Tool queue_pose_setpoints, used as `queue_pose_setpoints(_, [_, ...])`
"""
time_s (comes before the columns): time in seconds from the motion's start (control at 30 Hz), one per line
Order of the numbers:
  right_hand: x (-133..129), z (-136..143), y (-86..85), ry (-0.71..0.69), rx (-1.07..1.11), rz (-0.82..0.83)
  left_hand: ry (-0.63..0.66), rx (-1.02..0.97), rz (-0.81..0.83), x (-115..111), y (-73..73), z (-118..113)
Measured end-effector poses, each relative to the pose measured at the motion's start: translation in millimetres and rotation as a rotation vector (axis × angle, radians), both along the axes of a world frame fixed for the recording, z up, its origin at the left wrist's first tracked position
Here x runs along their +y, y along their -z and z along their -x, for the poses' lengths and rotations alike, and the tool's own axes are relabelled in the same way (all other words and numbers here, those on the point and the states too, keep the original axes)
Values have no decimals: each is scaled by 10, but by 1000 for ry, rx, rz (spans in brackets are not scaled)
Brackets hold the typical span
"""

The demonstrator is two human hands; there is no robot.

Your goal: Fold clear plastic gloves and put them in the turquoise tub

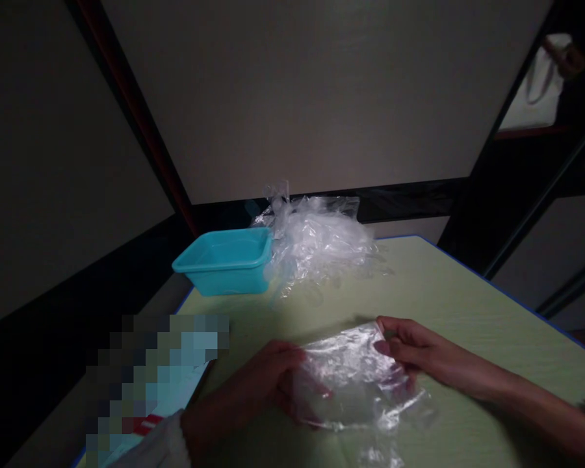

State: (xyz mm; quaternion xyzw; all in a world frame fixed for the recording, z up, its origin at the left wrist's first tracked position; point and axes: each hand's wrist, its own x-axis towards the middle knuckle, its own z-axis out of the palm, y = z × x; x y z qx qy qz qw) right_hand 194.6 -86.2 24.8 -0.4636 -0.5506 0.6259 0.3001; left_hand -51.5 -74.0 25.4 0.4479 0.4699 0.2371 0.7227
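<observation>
A clear plastic bag (346,370) is stretched between my two hands, low over the near part of the table. My left hand (277,374) grips its left side, with some fingers showing through the film. At the upper right corner, my right hand (404,348) pinches the bag between thumb and fingers. The lower right part of the bag hangs loose and crumpled. Beyond my hands lies a heap of clear plastic bags (316,237), crinkled and shiny. Touching the heap's left side is a turquoise plastic basin (229,279).
The pale green table (458,305) has a blue edge. A blurred-out flat item (175,377) lies at the left, beside my left forearm. Behind the table stands a large grey panel (312,97) with dark trim. A white bag (541,84) is at the upper right.
</observation>
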Motion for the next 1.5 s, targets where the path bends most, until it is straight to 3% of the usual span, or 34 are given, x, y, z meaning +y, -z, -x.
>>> queue_pose_setpoints(0.07, [22,4,19,-2,-47,-58,-59,44,-38,18,72,14])
queue_pose_setpoints(0.23, [54,6,85,35,-33,-96,-60,61,-32,28,157,33])
queue_pose_setpoints(0.33, [59,0,135,79,0,-100,-80,-37,-21,32,115,32])
queue_pose_setpoints(0.47, [55,3,138,141,9,-123,48,-182,36,49,27,15])
queue_pose_setpoints(0.6, [41,21,91,164,33,-122,136,-194,-26,59,48,2])
queue_pose_setpoints(0.73, [24,39,62,158,32,-163,70,-246,-43,36,100,-3])
queue_pose_setpoints(0.93, [9,33,21,116,-79,-329,97,-346,90,-51,0,-24])
queue_pose_setpoints(1.3, [1,-16,-1,-114,-89,-28,165,-473,398,-19,2,44])
queue_pose_setpoints(1.5, [-14,-4,-51,-89,-108,50,288,-474,432,3,2,82])
